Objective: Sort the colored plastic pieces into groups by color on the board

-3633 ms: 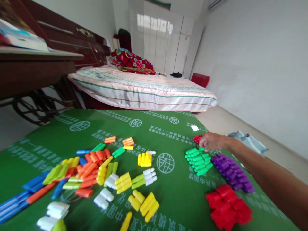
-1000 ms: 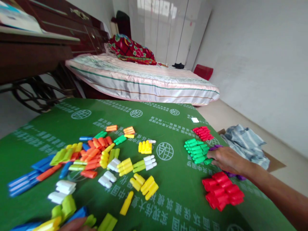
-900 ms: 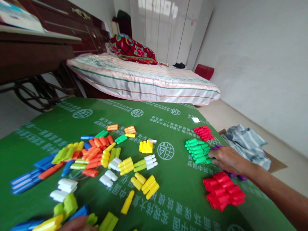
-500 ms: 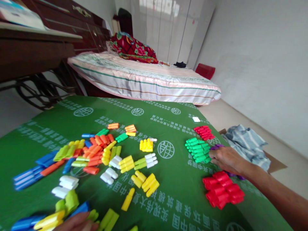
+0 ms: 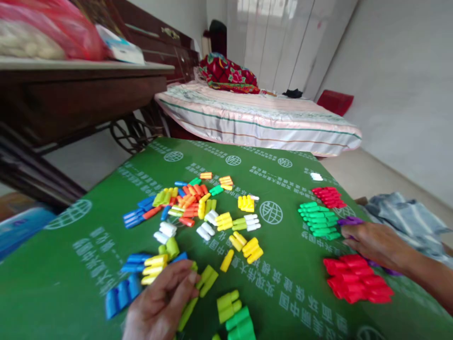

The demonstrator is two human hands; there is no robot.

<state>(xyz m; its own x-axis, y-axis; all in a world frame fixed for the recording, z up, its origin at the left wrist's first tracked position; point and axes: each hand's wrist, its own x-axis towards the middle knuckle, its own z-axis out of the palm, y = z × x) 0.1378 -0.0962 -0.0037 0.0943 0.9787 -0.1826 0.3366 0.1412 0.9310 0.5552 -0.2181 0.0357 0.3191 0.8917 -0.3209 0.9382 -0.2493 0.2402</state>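
Note:
On the green table lie many small plastic tube-shaped building blocks. My left hand is low, thumb and fingers pinched together among lime-green blocks; what lies between the fingertips is hidden. Beside it are yellow blocks and blue blocks. At the right, my right hand has its fingers closed on a purple block; more purple shows beneath the hand. Green blocks lie just left of it in a joined cluster, and a red cluster is nearer me.
A mixed pile of orange blocks and other colours lies at the table's middle left. White blocks and red blocks sit far right. Beyond are a bed, a wooden stand and a striped cloth.
The view has shifted, so the table scene appears farther right and more of its left side shows. More of my left hand is in sight. My right hand stays by the purple blocks.

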